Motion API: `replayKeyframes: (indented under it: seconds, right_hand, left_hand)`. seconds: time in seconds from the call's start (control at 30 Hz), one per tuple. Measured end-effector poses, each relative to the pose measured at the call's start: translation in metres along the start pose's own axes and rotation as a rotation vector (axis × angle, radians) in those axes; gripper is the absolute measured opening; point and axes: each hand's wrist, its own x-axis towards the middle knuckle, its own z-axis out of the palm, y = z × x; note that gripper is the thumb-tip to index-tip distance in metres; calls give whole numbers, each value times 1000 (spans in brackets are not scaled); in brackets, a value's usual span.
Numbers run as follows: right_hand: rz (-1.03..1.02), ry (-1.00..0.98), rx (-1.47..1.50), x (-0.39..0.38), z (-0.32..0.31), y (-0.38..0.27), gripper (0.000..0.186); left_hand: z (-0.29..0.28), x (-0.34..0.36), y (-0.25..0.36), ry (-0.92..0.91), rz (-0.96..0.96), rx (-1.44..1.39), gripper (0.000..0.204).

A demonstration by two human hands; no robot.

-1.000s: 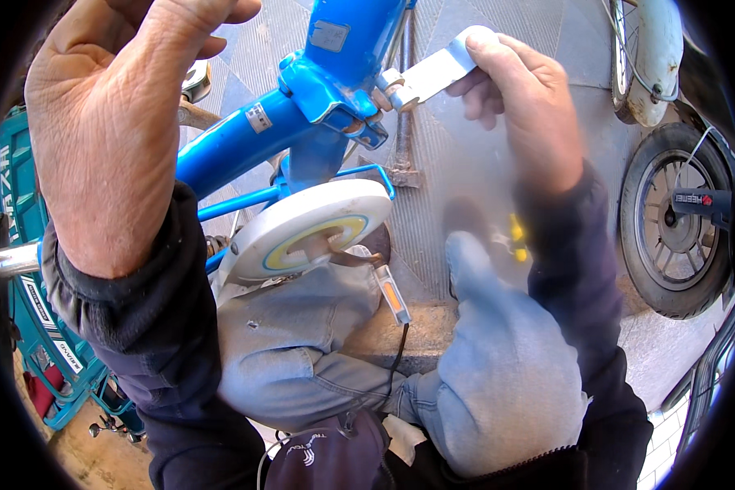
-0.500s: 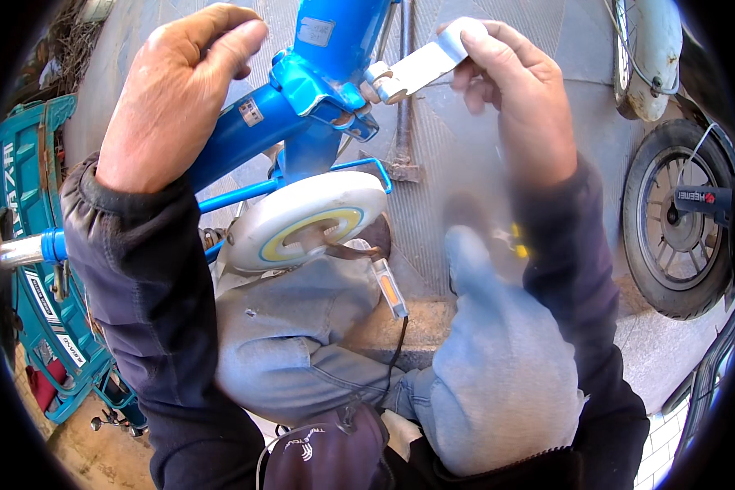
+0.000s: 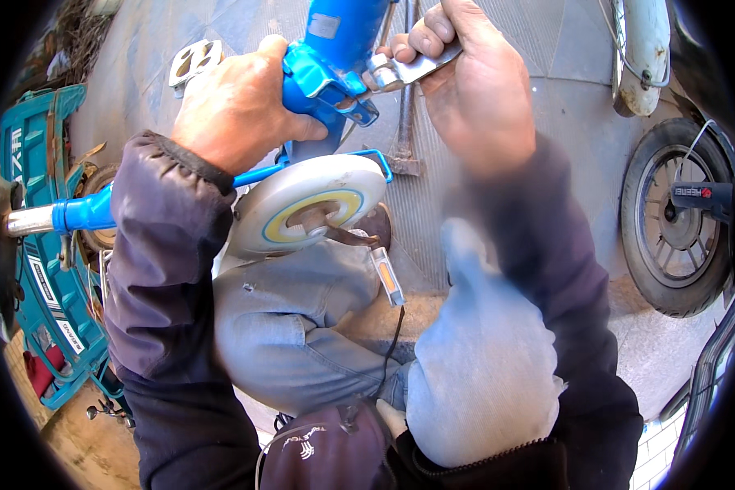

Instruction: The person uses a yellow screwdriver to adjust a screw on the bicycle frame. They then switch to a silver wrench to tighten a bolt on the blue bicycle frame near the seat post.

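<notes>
My left hand (image 3: pixel 241 110) wraps round the blue bicycle frame (image 3: pixel 347 33) at its thick joint, thumb on the near side. To the right of that joint sticks out a flat silver lever (image 3: pixel 429 64) with a round pivot end. My right hand (image 3: pixel 486 94) has its fingers closed round the lever's outer part. Below the joint is a white chain guard disc (image 3: pixel 249 229) with a yellow and blue ring. A crank runs from its centre to a pedal (image 3: pixel 386 273) with an orange reflector.
A long-handled hammer (image 3: pixel 405 166) lies on the ribbed ground beyond the frame. To the right stand a black-tyred wheel (image 3: pixel 629 224) and a pale mudguard (image 3: pixel 647 49). At the left is a teal cargo bed (image 3: pixel 28 155). A light metal piece with openings (image 3: pixel 180 69) shows past my left hand.
My left hand has come down and right, from loose in the air onto the frame joint. The right hand has shifted slightly left, its fingers now further along the lever.
</notes>
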Motion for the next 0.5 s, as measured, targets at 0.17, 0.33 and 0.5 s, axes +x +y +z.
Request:
replayKeyframes:
  seconds: [0.17,0.33,0.5]
  right_hand:
    - [-164,-10,-117,-9,23,9,38]
    - [-209,44,-18,-8,16,15,37]
    - [-335,71,-296,-28,25,22,45]
  left_hand:
    - [1,-5,1,54,34,7,59]
    - [-1,-2,0,15,23,22,59]
    - [-3,-13,4,-4,8,-16,63]
